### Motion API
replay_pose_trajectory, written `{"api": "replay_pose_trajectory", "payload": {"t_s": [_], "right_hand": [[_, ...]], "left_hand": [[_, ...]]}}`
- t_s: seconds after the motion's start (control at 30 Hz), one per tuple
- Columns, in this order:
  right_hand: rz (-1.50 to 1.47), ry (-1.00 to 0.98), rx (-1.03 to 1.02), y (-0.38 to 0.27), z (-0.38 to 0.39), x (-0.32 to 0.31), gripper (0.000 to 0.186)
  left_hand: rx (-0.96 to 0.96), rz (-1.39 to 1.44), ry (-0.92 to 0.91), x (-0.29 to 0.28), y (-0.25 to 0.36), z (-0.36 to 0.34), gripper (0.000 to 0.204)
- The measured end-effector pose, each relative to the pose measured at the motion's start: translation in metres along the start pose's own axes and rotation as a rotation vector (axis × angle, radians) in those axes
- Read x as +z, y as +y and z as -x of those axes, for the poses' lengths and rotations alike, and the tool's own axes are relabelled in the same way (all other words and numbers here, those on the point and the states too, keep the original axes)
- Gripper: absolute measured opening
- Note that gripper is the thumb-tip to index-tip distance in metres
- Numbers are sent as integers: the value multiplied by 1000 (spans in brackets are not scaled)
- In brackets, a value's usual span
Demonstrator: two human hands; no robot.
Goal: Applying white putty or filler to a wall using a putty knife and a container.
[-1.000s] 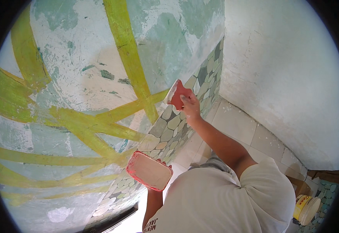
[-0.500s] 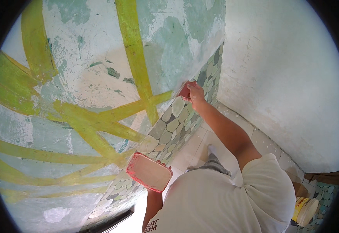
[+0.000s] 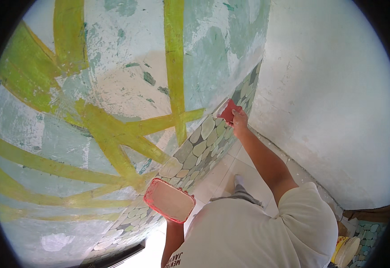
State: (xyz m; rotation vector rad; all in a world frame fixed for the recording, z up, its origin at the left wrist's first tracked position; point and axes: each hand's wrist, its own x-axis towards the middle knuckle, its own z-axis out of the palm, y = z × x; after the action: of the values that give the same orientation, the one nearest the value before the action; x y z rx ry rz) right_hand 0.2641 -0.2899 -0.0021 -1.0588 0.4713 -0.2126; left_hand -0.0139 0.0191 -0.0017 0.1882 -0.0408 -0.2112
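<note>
My right hand (image 3: 239, 121) grips a red scraper (image 3: 230, 110) with pale filler along its edge, held at the painted wall (image 3: 204, 53) near the upper edge of a strip of grey-green pebble tiles (image 3: 204, 140). Whether the blade touches is hard to tell. My left hand (image 3: 189, 196), lower and nearer my body, holds a shallow rectangular red-rimmed tray (image 3: 170, 201) of beige paste; most of that hand is hidden beneath it. Broad yellow-green bands cross the patchy pale-green and white wall.
A plain white wall (image 3: 320, 102) meets the painted one at the right. Pale floor tiles (image 3: 228, 169) show below, with my foot on them. At lower right stand a yellow-and-white bucket (image 3: 344, 250) and brown boards (image 3: 369, 213). A dark edge (image 3: 123, 259) lies at the bottom left.
My right hand has moved rightward with the scraper, dipping nearer the tile strip's edge. My left hand and tray stay low, nearly in place. The view of the wall has shifted slightly.
</note>
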Motion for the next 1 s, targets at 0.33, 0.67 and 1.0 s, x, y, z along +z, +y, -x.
{"api": "replay_pose_trajectory", "payload": {"t_s": [0.33,0.67,1.0], "right_hand": [[63,-108,-12,-57,-3,52,13],[-12,-33,-144,-58,-9,11,14],[188,15,-9,-47,-50,27,15]], "left_hand": [[6,-2,-10,1,3,4,59],[46,-57,1,7,12,6,60],[59,-82,-2,8,11,6,61]]}}
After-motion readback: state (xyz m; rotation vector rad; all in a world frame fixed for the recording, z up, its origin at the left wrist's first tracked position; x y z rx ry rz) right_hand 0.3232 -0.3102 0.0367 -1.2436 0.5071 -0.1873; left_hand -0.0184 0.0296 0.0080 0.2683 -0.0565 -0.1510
